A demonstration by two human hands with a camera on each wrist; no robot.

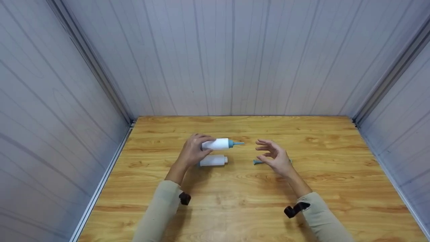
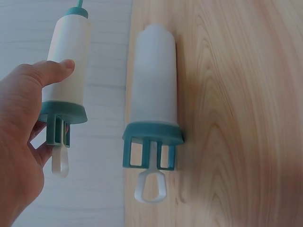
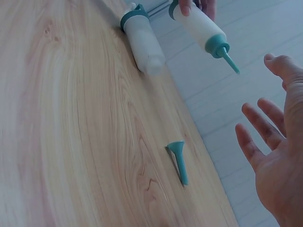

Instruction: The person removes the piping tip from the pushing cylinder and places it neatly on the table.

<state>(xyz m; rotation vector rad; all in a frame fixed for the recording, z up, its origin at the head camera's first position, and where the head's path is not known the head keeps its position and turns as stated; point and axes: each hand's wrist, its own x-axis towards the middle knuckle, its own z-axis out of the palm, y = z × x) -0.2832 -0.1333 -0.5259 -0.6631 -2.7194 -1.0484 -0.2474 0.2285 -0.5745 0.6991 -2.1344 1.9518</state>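
My left hand point(image 1: 195, 149) grips a white decorating syringe point(image 1: 220, 144) by its barrel, raised above the table. Its thin teal nozzle point(image 3: 229, 60) points right, toward my other hand. At the back end are a teal collar point(image 2: 64, 112) and a white ring-shaped plunger handle point(image 2: 60, 161). A second white syringe point(image 2: 154, 78) lies on the table beside it, its front end bare of any nozzle. My right hand point(image 1: 275, 158) hovers with fingers spread and loosely bent, holding nothing. Below it a loose teal nozzle point(image 3: 177, 161) lies on the wood, partly hidden by the hand in the head view.
The wood-grain table point(image 1: 235, 201) stands against a pale panelled back wall point(image 1: 235, 60). Similar panels rise at the left and right sides, with metal edging along the left edge.
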